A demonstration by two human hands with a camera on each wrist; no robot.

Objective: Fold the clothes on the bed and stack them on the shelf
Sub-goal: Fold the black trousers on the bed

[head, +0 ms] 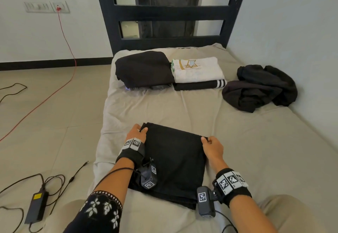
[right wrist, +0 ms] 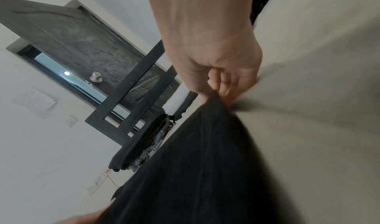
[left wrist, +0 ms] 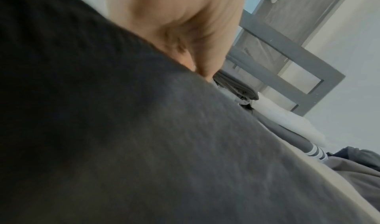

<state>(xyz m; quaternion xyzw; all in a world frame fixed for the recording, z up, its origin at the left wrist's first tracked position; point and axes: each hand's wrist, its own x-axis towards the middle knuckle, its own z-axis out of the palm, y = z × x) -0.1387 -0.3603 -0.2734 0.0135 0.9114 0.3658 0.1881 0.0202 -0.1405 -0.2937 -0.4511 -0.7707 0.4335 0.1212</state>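
A black garment (head: 173, 161) lies folded into a rectangle on the near part of the bed (head: 256, 150). My left hand (head: 138, 132) grips its far left corner, thumb on top. My right hand (head: 210, 144) pinches its far right corner; in the right wrist view the fingers (right wrist: 224, 83) bunch the black garment (right wrist: 205, 162) at that corner. The left wrist view is mostly filled by the black garment (left wrist: 123, 130), with the left hand (left wrist: 185, 32) at its edge. No shelf is in view.
At the head of the bed lie a folded black piece (head: 144, 68) and a folded white printed shirt (head: 197, 69) on a striped black one. A crumpled black heap (head: 259, 88) sits by the right wall. A dark headboard (head: 170, 11), floor cables and a power adapter (head: 36, 207) are on the left.
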